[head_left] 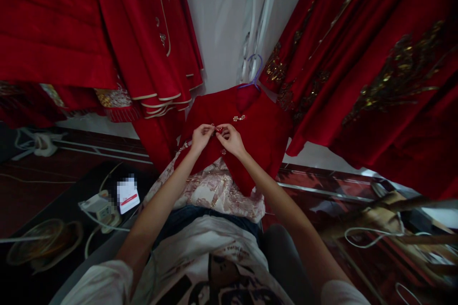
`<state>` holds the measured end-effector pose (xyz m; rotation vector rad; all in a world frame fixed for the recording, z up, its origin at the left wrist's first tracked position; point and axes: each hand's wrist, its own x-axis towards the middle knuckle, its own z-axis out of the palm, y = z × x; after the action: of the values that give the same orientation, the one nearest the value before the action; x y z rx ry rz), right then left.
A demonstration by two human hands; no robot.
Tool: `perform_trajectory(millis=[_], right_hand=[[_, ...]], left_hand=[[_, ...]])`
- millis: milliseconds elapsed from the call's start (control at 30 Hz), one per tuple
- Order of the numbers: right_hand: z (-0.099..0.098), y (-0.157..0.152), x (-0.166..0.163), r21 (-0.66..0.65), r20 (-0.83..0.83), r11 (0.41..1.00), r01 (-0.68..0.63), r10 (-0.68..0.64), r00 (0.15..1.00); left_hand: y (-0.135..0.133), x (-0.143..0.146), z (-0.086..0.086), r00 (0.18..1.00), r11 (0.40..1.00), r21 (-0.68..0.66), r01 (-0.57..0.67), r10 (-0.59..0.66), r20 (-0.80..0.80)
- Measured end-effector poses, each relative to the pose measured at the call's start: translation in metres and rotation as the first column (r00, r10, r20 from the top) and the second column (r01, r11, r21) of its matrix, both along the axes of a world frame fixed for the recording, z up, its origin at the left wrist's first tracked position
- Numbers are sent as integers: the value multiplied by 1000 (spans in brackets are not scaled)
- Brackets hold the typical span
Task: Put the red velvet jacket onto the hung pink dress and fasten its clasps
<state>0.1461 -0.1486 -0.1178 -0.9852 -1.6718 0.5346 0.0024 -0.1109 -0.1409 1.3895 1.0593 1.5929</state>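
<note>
A red jacket (265,128) hangs on a purple hanger (258,69) in front of me, its lower part spread towards my lap. My left hand (202,137) pinches at the front edge, fingertips closed around a small decorated fastener. Just beside it, my right hand (231,140) has its thumb and fingers pinched on the same fastener, which the fingertips mostly hide. Above the hands sits a beaded, flower-shaped fastener (239,118). Another small ornament (223,151) shows below them. Pale patterned fabric (211,188) lies across my lap under the jacket.
Red garments with gold trim (153,47) hang at the left, and sequinned red ones (386,71) at the right. On a dark surface at the left are a lit white-and-red screen (128,196), cables and a clear container (37,243). Blurred clutter with a white cable (372,232) occupies the right.
</note>
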Motion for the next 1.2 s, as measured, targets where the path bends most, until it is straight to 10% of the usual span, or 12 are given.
perform_trajectory(millis=[333,833,1200], right_hand=[[-1,15,-2,2,39,999,37,-37,999],[2,25,-6,47,63,994,100,-103,993],[-1,-33,25,-196,63,980,35,-23,998]], left_hand=[[-5,-4,7,971,982,-146,117,-82,225],[14,-18,14,980,984,-22,178,-179,-88],[-9,-57,5,781,934,-59,351,-327,-532]])
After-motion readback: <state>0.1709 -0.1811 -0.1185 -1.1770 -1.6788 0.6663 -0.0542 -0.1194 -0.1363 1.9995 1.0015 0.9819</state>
